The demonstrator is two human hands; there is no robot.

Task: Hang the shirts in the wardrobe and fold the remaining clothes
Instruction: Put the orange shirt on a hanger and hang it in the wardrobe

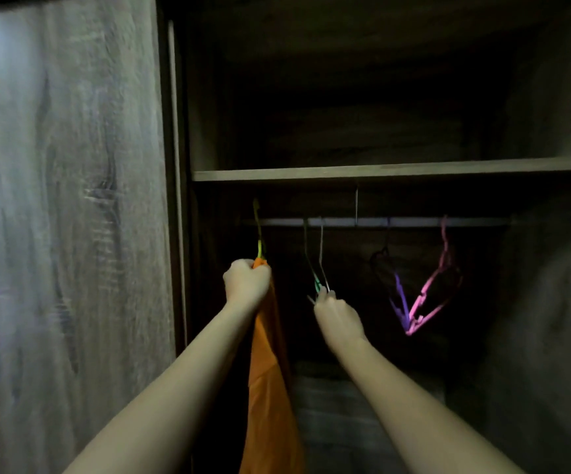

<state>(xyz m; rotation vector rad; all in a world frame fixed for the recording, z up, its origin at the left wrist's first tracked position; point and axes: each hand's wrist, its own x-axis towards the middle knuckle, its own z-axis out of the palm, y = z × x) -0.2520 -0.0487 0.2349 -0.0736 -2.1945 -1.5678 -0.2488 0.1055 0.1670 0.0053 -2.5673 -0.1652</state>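
Orange shirt held up at the wardrobe rod

Orange cloth, the shirt (267,388), hangs straight down inside the dark wardrobe at the left end of the rod (414,222). The left hand (246,280) is closed in a fist round the shirt's top, where the yellow hanger (259,234) comes out of it. That hanger's hook rises above the level of the rod; whether it rests on the rod cannot be told.

Just right of the shirt, the right hand (337,314) reaches up with its fingers curled, pinching the lower ends of a green hanger (308,254) and a white hanger (321,254), both of which hang from the rod.

Further right along the rod hang a black hanger (379,258), a purple hanger (401,299) and a pink hanger (438,271), close together and tilted. A shelf (379,172) runs just above the rod. The grey wood-grain door (65,234) fills the left side.
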